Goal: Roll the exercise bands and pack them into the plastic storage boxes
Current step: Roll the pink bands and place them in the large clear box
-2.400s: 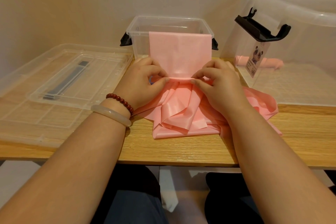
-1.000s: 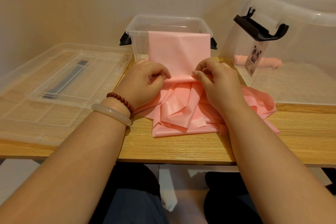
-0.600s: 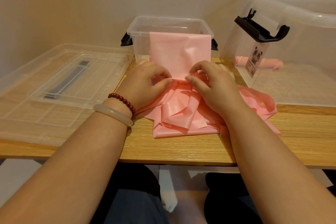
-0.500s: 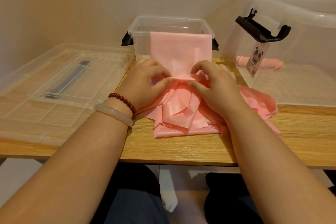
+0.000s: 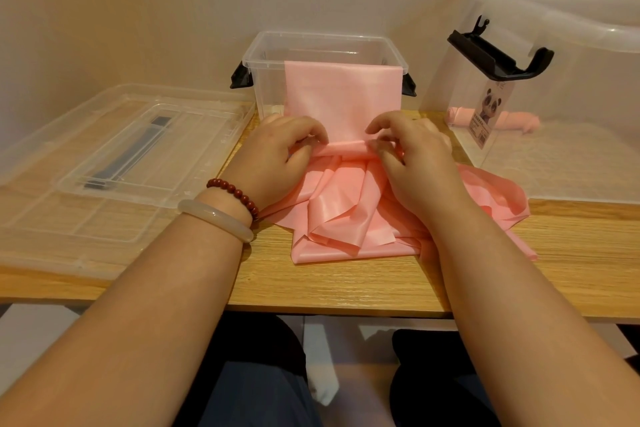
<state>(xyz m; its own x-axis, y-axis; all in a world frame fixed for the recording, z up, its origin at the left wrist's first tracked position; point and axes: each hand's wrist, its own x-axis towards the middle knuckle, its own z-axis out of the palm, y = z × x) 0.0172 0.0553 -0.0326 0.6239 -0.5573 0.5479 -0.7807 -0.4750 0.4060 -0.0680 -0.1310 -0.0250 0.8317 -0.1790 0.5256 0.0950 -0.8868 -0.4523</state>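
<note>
A long pink exercise band (image 5: 341, 97) hangs over the front rim of a small clear plastic box (image 5: 263, 55) at the back of the table. Its lower end is turned into a narrow roll (image 5: 346, 148) on the table. My left hand (image 5: 277, 159) and my right hand (image 5: 415, 156) pinch that roll at its two ends with curled fingers. More pink band (image 5: 343, 215) lies crumpled in loose folds under and in front of my hands. A rolled pink band (image 5: 519, 121) lies inside the large clear box (image 5: 571, 107) at the right.
A large clear lid (image 5: 104, 156) with a grey handle lies flat at the left. The large box at the right lies on its side with a black latch (image 5: 498, 52) sticking up. The wooden table's front edge (image 5: 329, 305) runs just behind my knees.
My fingers have kept working the fold at the band's lower end; it now shows as a narrow roll between both hands. The boxes and lid have not moved.
</note>
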